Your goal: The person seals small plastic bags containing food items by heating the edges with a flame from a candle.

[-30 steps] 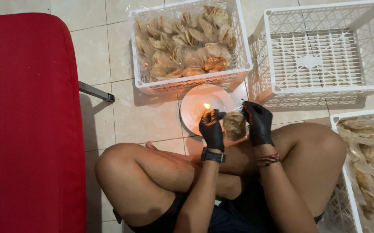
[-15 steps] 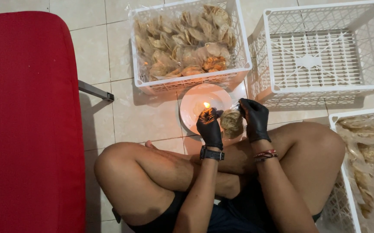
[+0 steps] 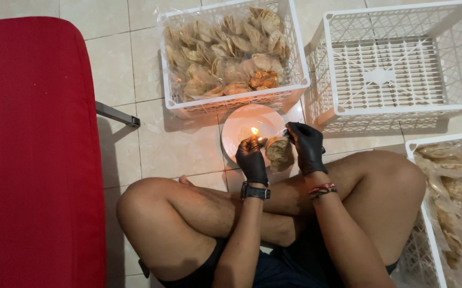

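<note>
The right-hand crate of crackers (image 3: 455, 202) was cut off by the frame edge; the red cushion (image 3: 33, 154) likewise.

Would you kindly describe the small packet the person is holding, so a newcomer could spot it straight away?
Start at the full white crate at the top; just below it a white plate carries a small flame. Beside that flame, the left hand and right hand, both black-gloved, hold one small clear packet of crackers, the only one outside a crate.

We take the plate (image 3: 241, 120) as landmark. Flame (image 3: 254, 130) on it. Full crate (image 3: 295, 69) just behind it; empty crate (image 3: 401, 109) behind-right. Third crate (image 3: 417, 149) well right. Cushion (image 3: 33, 154) far left. Both hands (image 3: 252, 160) (image 3: 307, 146) hold a bag (image 3: 280, 153) over its near edge.
</note>
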